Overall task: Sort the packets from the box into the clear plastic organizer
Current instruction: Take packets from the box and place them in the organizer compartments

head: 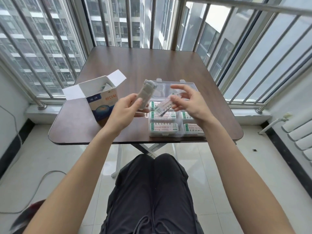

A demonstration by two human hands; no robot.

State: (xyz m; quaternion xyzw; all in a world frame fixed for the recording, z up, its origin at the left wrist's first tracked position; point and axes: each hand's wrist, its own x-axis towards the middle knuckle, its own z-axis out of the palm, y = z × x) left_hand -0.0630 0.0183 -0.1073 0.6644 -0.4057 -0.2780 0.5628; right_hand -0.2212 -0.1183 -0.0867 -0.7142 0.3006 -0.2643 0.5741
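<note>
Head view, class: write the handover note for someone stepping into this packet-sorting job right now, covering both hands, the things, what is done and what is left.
Left hand grips a stack of packets above the table.
Right hand pinches one single packet over the clear plastic organizer.
Done: several organizer compartments already hold packets.
Left: place the held ones; the open box, left of the organizer, still shows packets inside.

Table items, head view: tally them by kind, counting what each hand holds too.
Cardboard box, flaps open: 1
Clear plastic organizer, lid open: 1
Packet stacks lying in organizer compartments, visible: 5, e.g.
Wrapped bundle of packets in left hand: 1
Loose packet pinched by right hand: 1
Total: 9
</note>
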